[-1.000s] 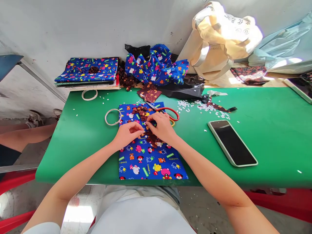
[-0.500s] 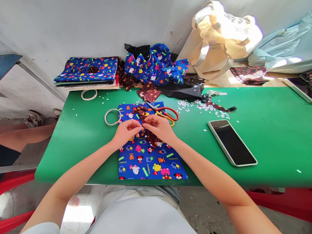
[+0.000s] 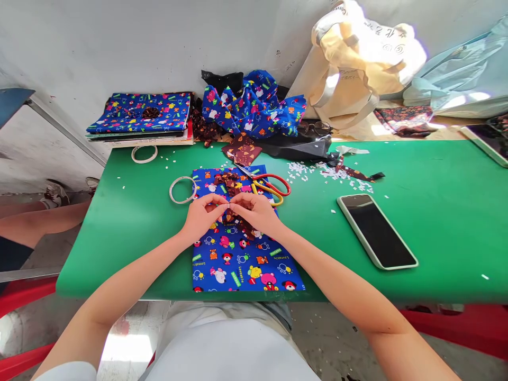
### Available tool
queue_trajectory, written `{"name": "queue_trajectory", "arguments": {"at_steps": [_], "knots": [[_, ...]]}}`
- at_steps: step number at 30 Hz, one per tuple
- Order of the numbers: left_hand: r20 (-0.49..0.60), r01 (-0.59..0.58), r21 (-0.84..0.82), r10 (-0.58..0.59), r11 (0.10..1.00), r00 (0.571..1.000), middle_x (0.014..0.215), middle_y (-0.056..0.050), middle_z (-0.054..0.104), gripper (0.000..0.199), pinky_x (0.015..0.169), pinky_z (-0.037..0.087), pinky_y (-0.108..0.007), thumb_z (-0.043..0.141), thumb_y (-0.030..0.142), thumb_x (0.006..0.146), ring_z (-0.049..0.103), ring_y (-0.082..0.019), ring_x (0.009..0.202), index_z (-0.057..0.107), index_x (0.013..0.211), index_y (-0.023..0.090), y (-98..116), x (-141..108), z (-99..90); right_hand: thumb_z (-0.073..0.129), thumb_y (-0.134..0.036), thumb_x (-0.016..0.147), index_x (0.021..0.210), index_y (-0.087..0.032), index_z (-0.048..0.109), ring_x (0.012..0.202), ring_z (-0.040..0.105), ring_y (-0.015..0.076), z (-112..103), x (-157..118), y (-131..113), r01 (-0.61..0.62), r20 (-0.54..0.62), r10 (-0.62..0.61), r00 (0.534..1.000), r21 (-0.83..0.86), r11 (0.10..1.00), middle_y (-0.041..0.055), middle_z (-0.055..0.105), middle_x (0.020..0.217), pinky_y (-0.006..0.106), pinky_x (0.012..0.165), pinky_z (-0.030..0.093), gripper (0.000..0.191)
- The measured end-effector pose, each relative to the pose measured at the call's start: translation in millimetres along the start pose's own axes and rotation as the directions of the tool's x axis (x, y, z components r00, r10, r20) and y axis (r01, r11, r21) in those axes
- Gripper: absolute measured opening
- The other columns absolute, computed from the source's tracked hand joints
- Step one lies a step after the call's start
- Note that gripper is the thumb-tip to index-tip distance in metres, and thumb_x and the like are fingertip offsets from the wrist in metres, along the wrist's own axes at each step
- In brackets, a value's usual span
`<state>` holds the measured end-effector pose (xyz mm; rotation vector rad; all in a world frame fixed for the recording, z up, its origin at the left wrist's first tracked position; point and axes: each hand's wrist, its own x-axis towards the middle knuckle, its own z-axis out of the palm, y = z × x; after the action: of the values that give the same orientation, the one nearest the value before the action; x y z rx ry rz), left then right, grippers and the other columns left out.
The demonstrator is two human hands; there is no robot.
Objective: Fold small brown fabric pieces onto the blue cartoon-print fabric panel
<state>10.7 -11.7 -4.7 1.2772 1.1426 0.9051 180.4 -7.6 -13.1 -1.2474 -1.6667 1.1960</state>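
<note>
My left hand and my right hand meet fingertip to fingertip over a blue cartoon-print cloth on the green table. Both are closed in a pinch; what lies between the fingertips is too small to make out. Brown patterned scraps lie on the cloth, beyond and partly beneath the hands. Scissors with red and yellow handles rest beyond my right hand, across the cloth's edge. A pale tape ring sits at the cloth's left edge.
A smartphone lies right on the green table. White paper bits, crumpled blue cloth and a folded cloth stack are farther back. A cream bag stands behind. Another person's legs show at left.
My fingertips have shifted slightly up and left and are still pinched together. The things on the table look the same.
</note>
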Motion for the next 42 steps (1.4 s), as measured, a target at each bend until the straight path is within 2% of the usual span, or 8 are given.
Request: {"name": "queue_trajectory", "arguments": {"at_steps": [11,21,34,42], "knots": [[-0.017,-0.032,0.076,0.033,0.997,0.999,0.077,0.0,0.063,0.019,0.05,0.042,-0.019,0.065,0.032,0.074,0.053,-0.006,0.05,0.061,0.081,0.015,0.9,-1.2,1.6,0.055,-0.034,0.079,0.078,-0.018,0.064,0.046,0.043,0.0086,0.1,-0.5,-0.7,0.039,0.002,-0.039,0.999,-0.092,0.995,-0.001,0.058,0.058,0.022,0.044,0.033,0.018],[-0.039,-0.047,0.184,0.055,0.982,0.998,0.07,0.001,0.064,0.015,0.051,0.044,-0.02,0.062,0.03,0.075,0.056,-0.008,0.05,0.062,0.08,0.016,5.2,-5.4,3.6,0.054,-0.028,0.079,0.075,-0.017,0.064,0.045,0.046,0.0088,1.0,-1.6,-3.0,0.12,0.009,-0.12,0.993,-0.199,0.973,-0.0015,0.06,0.056,0.022,0.045,0.034,0.015],[-0.032,-0.071,0.24,0.081,0.968,0.996,0.066,0.002,0.063,0.01,0.051,0.044,-0.021,0.06,0.027,0.076,0.056,-0.009,0.05,0.061,0.079,0.017,6.9,-6.6,3.9,0.053,-0.024,0.078,0.073,-0.018,0.062,0.047,0.048,0.0091,0.4,-2.1,-3.0,0.173,0.012,-0.175,0.985,-0.236,0.956,-0.0015,0.061,0.057,0.021,0.047,0.035,0.012],[-0.048,-0.054,0.238,0.068,0.97,0.997,0.076,0.001,0.065,0.012,0.05,0.044,-0.021,0.061,0.027,0.075,0.055,-0.007,0.049,0.057,0.08,0.017,6.1,-6.2,4.8,0.052,-0.023,0.078,0.074,-0.018,0.063,0.047,0.048,0.0094,0.5,-1.9,-2.2,0.187,0.013,-0.189,0.982,-0.231,0.955,-0.001,0.062,0.058,0.022,0.048,0.037,0.013]]}}
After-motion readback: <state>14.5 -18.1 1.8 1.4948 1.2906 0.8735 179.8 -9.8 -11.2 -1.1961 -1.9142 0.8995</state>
